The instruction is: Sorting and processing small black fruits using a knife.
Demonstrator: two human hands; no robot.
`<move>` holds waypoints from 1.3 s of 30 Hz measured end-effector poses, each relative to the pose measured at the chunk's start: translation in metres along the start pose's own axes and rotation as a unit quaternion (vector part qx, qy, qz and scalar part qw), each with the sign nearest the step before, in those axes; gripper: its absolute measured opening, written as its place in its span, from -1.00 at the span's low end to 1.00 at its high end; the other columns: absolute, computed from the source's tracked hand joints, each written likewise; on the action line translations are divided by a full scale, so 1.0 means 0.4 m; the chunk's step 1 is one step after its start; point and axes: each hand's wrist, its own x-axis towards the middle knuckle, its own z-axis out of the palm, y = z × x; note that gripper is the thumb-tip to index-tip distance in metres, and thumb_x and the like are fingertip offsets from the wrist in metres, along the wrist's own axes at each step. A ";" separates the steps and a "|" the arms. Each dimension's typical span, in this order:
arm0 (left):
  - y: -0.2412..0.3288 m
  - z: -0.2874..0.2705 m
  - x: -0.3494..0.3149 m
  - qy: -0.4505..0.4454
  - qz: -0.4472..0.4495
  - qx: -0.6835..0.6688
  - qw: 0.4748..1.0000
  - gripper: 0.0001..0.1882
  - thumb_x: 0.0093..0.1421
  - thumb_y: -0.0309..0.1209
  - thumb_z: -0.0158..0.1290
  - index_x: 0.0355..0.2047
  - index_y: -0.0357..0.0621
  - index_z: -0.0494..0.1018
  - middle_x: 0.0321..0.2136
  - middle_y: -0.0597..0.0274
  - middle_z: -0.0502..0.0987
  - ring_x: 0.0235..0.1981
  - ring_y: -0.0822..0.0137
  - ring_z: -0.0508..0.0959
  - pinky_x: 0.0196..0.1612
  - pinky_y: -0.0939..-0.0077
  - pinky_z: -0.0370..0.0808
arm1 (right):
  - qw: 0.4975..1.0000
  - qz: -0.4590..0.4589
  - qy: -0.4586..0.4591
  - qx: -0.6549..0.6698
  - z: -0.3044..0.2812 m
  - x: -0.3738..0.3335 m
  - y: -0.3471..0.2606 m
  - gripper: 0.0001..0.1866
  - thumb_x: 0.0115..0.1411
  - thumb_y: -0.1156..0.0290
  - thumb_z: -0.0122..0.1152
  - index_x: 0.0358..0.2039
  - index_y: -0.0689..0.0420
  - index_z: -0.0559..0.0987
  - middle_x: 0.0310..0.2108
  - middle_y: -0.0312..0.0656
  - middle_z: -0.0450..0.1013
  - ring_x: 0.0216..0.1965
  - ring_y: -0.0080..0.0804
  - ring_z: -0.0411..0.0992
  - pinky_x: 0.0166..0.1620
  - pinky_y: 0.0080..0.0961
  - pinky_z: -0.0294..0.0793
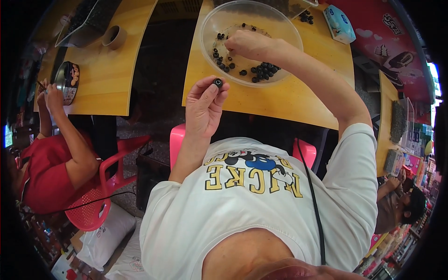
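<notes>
My left hand (204, 107) is raised at the near edge of the yellow table, thumb and fingers pinching a small round black part (218, 82) with a pale ring around its centre. Just beyond it stands a wide clear plastic basin (290, 33). Inside, a cluster of round black parts (265, 71) lies at the near right, and several smaller dark pieces (220, 36) are scattered along the left. My right hand (247, 45) reaches over the basin with its fingers closed and pointing down; whatever the fingertips hold is hidden.
A tissue pack (339, 24) and more black parts (306, 17) sit at the table's far right. To the left, a person in red works at another table (107, 84) with a round tin (70, 77), a cup (114, 37) and a clear bin (88, 21). A pink chair (100, 203) stands there.
</notes>
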 end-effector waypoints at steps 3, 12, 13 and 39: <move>-0.001 0.005 -0.004 -0.003 -0.003 -0.001 1.000 -0.80 0.12 -0.68 -0.03 -0.21 -0.32 0.43 -0.27 -0.03 0.51 -0.24 0.22 0.57 -0.17 0.55 0.58 | 0.996 0.009 0.060 0.065 -0.008 -0.021 0.006 -0.89 0.02 0.46 0.12 -0.44 0.22 0.53 -0.53 -0.06 0.47 -0.45 -0.16 0.46 -0.34 -0.35 0.42; -0.034 0.024 -0.029 -0.012 -0.028 0.017 0.999 -0.78 0.12 -0.68 -0.04 -0.20 -0.32 0.43 -0.28 0.00 0.52 -0.25 0.22 0.57 -0.18 0.55 0.58 | 0.732 0.083 0.148 0.660 -0.100 -0.235 -0.095 -0.76 0.10 0.46 0.15 -0.22 0.27 0.55 -0.43 -0.25 0.49 -0.47 -0.65 0.38 -0.38 -0.70 0.37; -0.040 0.029 -0.034 -0.014 -0.032 0.020 0.999 -0.78 0.12 -0.68 -0.04 -0.20 -0.32 0.43 -0.28 0.00 0.52 -0.25 0.22 0.57 -0.18 0.55 0.58 | 0.666 0.081 0.145 0.727 -0.091 -0.261 -0.107 -0.75 0.10 0.45 0.16 -0.21 0.29 0.54 -0.40 -0.22 0.50 -0.46 -0.64 0.38 -0.36 -0.71 0.37; -0.130 0.061 -0.150 -0.071 -0.084 0.140 0.984 -0.82 0.10 -0.64 0.02 -0.25 -0.31 0.45 -0.32 0.02 0.54 -0.29 0.24 0.58 -0.19 0.48 0.57 | 0.732 0.120 0.334 0.581 0.026 -0.504 -0.361 -0.89 0.07 0.59 0.18 -0.35 0.31 0.57 -0.42 -0.25 0.47 -0.37 -0.60 0.43 -0.27 -0.76 0.39</move>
